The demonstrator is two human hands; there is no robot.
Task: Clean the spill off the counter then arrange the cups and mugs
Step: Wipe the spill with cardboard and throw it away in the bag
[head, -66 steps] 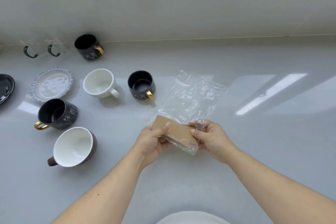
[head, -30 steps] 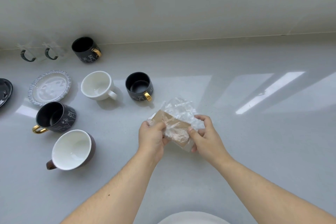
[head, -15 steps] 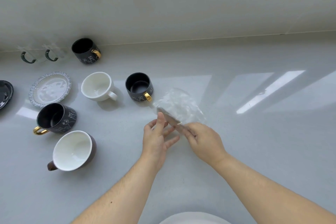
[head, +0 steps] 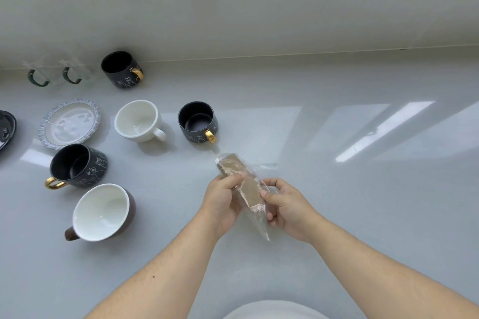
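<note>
A clear plastic bag with a brown card (head: 249, 190) is folded into a narrow strip, held just above the grey counter (head: 337, 215). My left hand (head: 223, 202) pinches its upper part; my right hand (head: 287, 208) grips its lower part. To the left stand a black mug with a gold handle (head: 198, 122), a white mug (head: 138, 121), a second black mug (head: 77, 166), a brown mug with a white inside (head: 102, 212) and a third black mug (head: 121, 69) at the wall.
A blue-rimmed saucer (head: 70, 123) and a dark plate (head: 6, 129) lie at the far left. Two clear glass cups with green handles (head: 55, 74) stand against the wall. Bright window reflections streak the counter on the right.
The bag lay spread flat on the counter with the card at its near end. Both hands have folded it over the card into a narrow strip and turned it lengthwise.
</note>
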